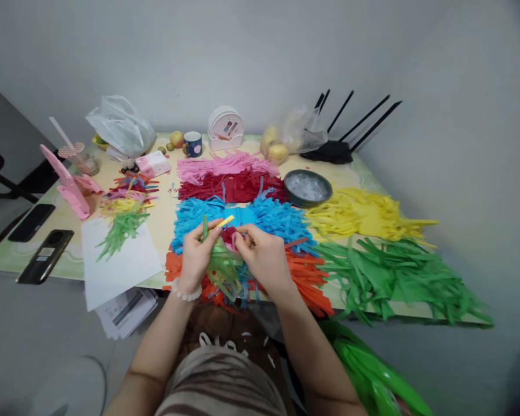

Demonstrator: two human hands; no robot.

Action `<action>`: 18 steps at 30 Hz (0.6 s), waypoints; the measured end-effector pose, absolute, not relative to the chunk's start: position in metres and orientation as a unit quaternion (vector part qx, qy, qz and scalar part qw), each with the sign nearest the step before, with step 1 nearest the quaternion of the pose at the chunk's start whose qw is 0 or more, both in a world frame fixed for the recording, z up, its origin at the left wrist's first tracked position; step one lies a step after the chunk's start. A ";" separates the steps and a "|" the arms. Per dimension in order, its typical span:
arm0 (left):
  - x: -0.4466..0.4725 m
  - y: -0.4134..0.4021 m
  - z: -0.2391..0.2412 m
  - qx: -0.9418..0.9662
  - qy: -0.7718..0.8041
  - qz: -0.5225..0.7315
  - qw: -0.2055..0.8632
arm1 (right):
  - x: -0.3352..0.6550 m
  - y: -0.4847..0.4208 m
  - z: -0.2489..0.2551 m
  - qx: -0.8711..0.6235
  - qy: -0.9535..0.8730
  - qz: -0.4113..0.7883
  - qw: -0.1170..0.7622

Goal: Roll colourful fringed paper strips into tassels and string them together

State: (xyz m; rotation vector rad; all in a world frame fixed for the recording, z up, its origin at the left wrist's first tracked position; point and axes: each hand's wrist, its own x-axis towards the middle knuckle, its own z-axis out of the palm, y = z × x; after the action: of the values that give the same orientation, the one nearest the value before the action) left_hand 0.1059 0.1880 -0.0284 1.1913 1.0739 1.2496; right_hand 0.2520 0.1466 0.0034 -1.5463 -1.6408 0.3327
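Between my two hands is a bundle of fringed tissue paper, its light green and multicoloured strips hanging downward. My left hand pinches the bundle, with a yellow strip and a green strip sticking out by the fingers. Closed at the bundle's dark red and pink top, my right hand grips it from the other side. Under the hands lie blue fringed paper and orange fringed paper. Behind them are dark red fringed paper and pink fringed paper.
Yellow fringe and green fringe cover the table's right side, near a dark bowl. At left are finished-looking multicoloured tassels, a white sheet, phones and a pink stand. A mug and router stand behind.
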 end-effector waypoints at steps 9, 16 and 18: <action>0.107 0.189 -0.030 0.479 0.447 0.530 0.537 | 0.252 0.147 0.004 -0.622 -0.652 0.127 0.416; 0.106 0.187 -0.024 0.532 0.454 0.516 0.495 | 0.252 0.149 0.004 -0.620 -0.651 0.148 0.413; 0.107 0.186 -0.021 0.571 0.453 0.505 0.463 | 0.252 0.149 0.005 -0.619 -0.643 0.175 0.416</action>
State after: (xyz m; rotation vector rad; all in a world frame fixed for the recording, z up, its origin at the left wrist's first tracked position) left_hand 0.1069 0.1859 -0.0208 1.4032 1.1131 1.2420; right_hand 0.2517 0.1492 0.0046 -1.5534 -1.6159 0.4401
